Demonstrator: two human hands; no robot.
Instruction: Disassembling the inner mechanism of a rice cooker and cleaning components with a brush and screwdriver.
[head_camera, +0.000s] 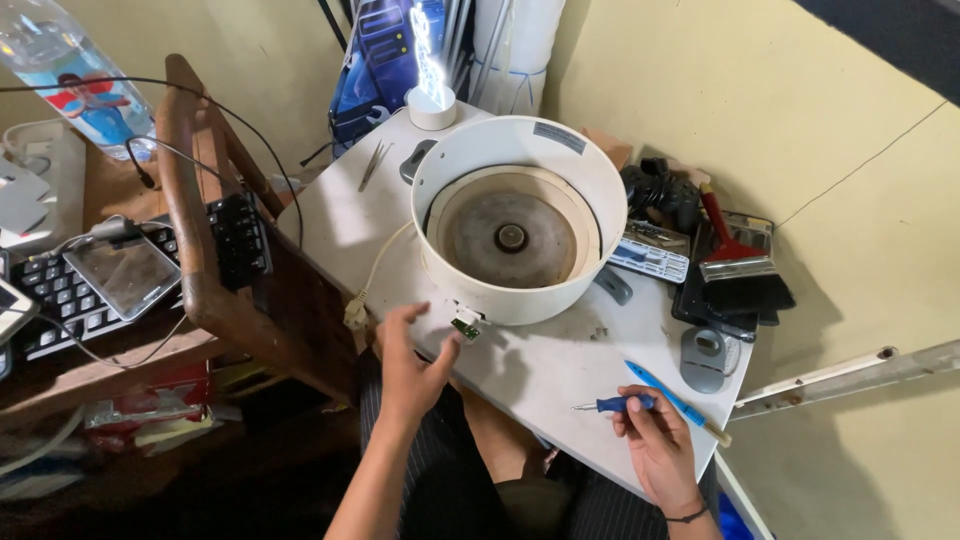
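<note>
A black keyboard (75, 295) lay at the left, with a phone (122, 272) resting on it. A wooden chair frame (205, 240) stood beside the white board (540, 365). Tweezers (374, 163) lay near the board's far edge. A red-handled brush (732, 250) rested on black items at the right. A clear plastic bottle (70, 70) stood top left.

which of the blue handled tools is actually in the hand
The small blue-handled screwdriver, gripped by the right hand. The long light-blue tool just lies on the table beside it.
</note>
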